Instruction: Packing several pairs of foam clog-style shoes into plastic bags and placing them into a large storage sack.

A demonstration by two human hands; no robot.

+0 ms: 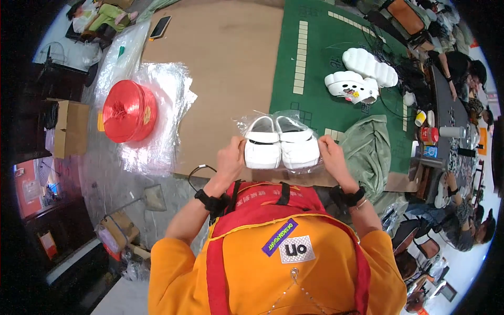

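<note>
A pair of white shoes [263,156] with broad straps lies side by side in a clear plastic bag [303,170] at the near edge of the table. Its loose film sticks out past the openings of the shoes. My left hand [231,159] is closed on the left side of the bag, beside one shoe. On the opposite side my right hand [332,157] pinches the bag by the other shoe. Both hands hold the bagged pair level between them.
Left on the table, a red twine roll [129,111] sits on stacked clear bags [169,107]. A phone [160,27] lies farther back. White clogs [352,87] and cables rest on the green mat [286,115]; a grey-green cloth [367,152] is at right. People sit beyond.
</note>
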